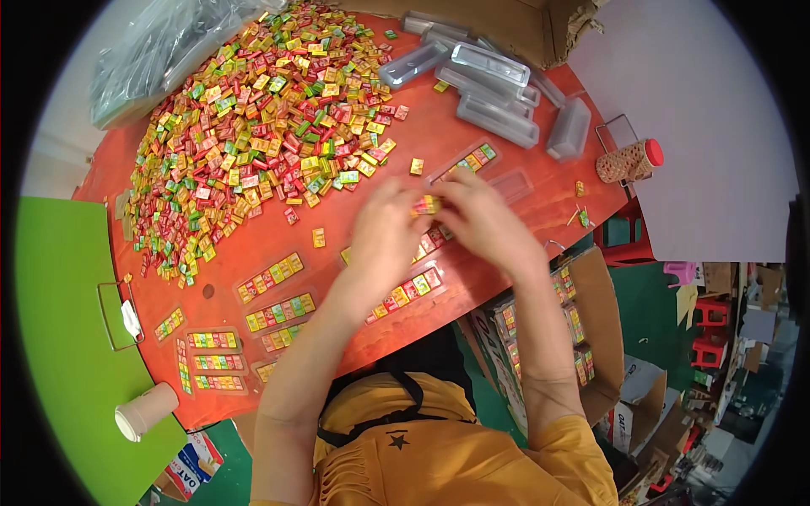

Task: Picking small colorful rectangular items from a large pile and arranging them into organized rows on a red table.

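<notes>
Over the middle of the red table [221,297], my two hands meet around a few small wrapped candies [426,205] in yellow, red and green. My left hand [382,226] pinches them from one side, its fingertips partly blurred. From the other side, my right hand [483,218] has its fingers curled against the same candies. Below the hands lie clear plastic trays holding rows of candies [403,295], partly covered by my wrists. Just beyond my right hand is a partly filled clear tray [474,160], beside an unfilled clear tray [511,185].
A large heap of candies [253,126] covers the far left. Stacked clear plastic boxes [498,84] stand at the far right, near a woven bottle with red cap [629,160]. Several filled trays [270,278] lie left; a paper cup [145,411] is at the left edge.
</notes>
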### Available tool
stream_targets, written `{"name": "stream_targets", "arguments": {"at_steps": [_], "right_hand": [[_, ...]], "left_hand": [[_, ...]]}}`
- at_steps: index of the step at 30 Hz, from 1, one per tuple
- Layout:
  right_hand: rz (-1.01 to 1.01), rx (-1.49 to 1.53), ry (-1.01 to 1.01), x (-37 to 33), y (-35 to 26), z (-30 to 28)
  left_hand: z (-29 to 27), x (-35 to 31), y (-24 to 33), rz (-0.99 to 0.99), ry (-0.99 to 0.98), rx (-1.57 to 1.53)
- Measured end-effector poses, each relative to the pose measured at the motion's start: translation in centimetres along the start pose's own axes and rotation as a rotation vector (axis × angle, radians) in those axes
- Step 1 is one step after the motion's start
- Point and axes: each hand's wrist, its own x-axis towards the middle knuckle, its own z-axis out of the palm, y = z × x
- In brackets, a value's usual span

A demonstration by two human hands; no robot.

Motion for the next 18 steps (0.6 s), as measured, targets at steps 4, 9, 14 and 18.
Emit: {"name": "stream_targets", "arguments": {"at_steps": [4, 9, 14, 18], "right_hand": [[0.017, -0.148, 0.028, -2.2, 3.0, -3.8], [0.122, -0.166, -0.019, -2.7, 4.4, -4.9], [0.094, -0.036, 0.138, -4.2, 4.5, -4.9], [0.155, -0.156, 0.158, -5.2, 5.0, -4.2]], "left_hand": [[4.8, 1.7, 3.2, -0.059, -0.086, -0.017], [7.3, 2.9, 4.7, -0.095, -0.076, 0.003], [5.9, 0.9, 4.4, 0.036, -0.015, 0.028], [5.1, -1.8, 3.9, 0.328, -0.030, 0.315]]}}
